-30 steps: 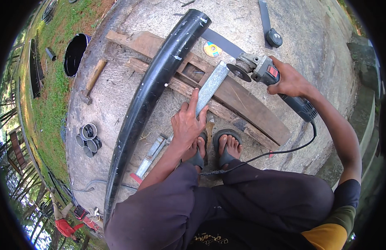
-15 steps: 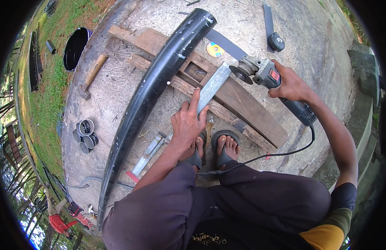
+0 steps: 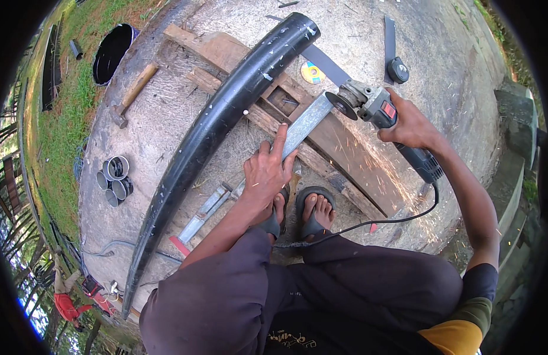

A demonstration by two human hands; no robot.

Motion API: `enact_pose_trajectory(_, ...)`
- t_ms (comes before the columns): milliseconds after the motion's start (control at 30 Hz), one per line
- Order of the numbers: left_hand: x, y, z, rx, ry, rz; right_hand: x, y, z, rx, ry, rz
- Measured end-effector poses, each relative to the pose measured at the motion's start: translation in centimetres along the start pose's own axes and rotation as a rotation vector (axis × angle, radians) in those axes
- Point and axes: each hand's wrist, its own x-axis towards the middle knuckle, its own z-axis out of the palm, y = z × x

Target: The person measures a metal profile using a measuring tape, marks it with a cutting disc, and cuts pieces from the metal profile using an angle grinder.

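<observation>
My right hand [image 3: 411,123] is wrapped round the body of a grey and black angle grinder [image 3: 377,106]. The grinder's disc [image 3: 341,105] meets the far end of a galvanized metal bar [image 3: 306,124], and orange sparks [image 3: 377,157] spray toward the near right. My left hand [image 3: 268,174] grips the near part of that bar, index finger stretched along it and thumb on its right side. The bar lies slantwise over wooden planks [image 3: 345,157]. A long black pipe [image 3: 217,118] rests across the planks to the left of the bar.
The grinder's black cord [image 3: 392,220] runs past my sandalled feet [image 3: 317,212]. A hammer [image 3: 132,97], short pipe pieces [image 3: 115,180] and a black bucket [image 3: 114,54] are on the left. Beyond the bar lie a yellow disc [image 3: 312,73] and tape measure [image 3: 397,70]. A person in red [image 3: 66,306] is at the far lower left.
Sparks now fly from the grinder, where none showed before. The disc has come against the bar's end. Both hands keep their holds, and the whole view has shifted slightly.
</observation>
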Motion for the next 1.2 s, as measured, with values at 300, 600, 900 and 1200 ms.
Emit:
enact_pose_trajectory(300, -0.1, 0.3, -0.3, 0.003, 0.002, -0.016, 1.0, -0.5, 0.1, -0.009, -0.018, -0.004)
enact_pose_trajectory(600, -0.5, 0.2, 0.1, 0.059, -0.019, -0.003, 1.3, -1.4, 0.6, 0.026, -0.014, -0.002)
enact_pose_trajectory(900, -0.2, 0.4, -0.2, 0.03, -0.047, -0.041, 1.8, -1.6, 0.7, 0.01, 0.013, 0.015)
enact_pose_trajectory(1200, -0.6, 0.3, 0.3, 0.061, -0.016, -0.029, 1.7, -1.5, 0.9, 0.009, -0.009, 0.038)
